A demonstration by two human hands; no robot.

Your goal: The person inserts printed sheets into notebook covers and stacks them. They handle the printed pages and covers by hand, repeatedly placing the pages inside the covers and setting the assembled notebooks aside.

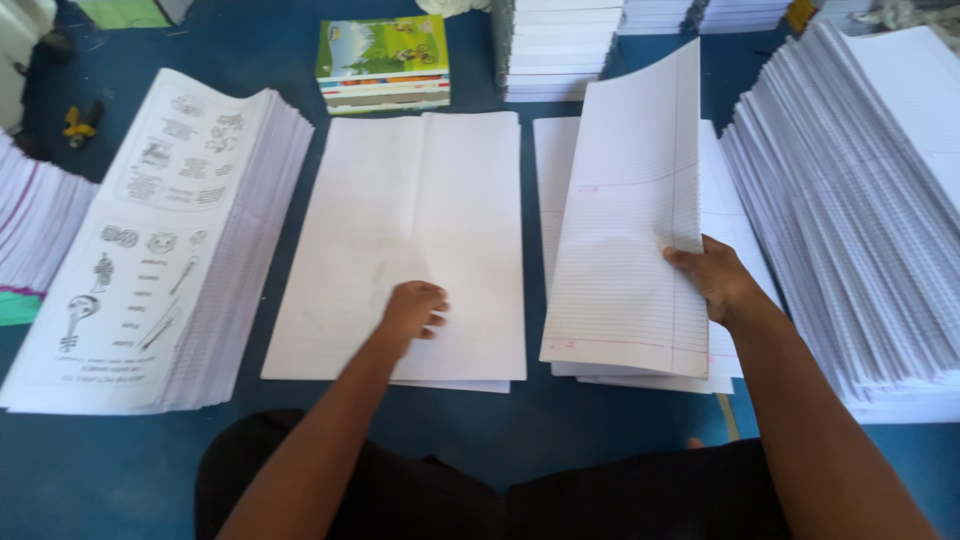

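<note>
A stack of printed picture sheets [160,250] lies far left. The left hand [413,310] rests loosely curled on the blank white sheets [420,230] — gripping nothing. The right hand [715,280] pinches a lined sheet [625,230] by its edge, lifted off the lined pile [560,150] — beside tall paper stacks [860,220].

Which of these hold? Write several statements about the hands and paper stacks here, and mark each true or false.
1. The right hand lifts a ruled sheet by its edge. True.
2. The left hand rests on a blank white sheet. True.
3. The left hand holds the yellow tool. False: the tool lies apart at the far left.
4. The stack with line drawings lies at the right. False: it lies left.
5. Colourful booklets sit beyond the blank sheet. True.
</note>
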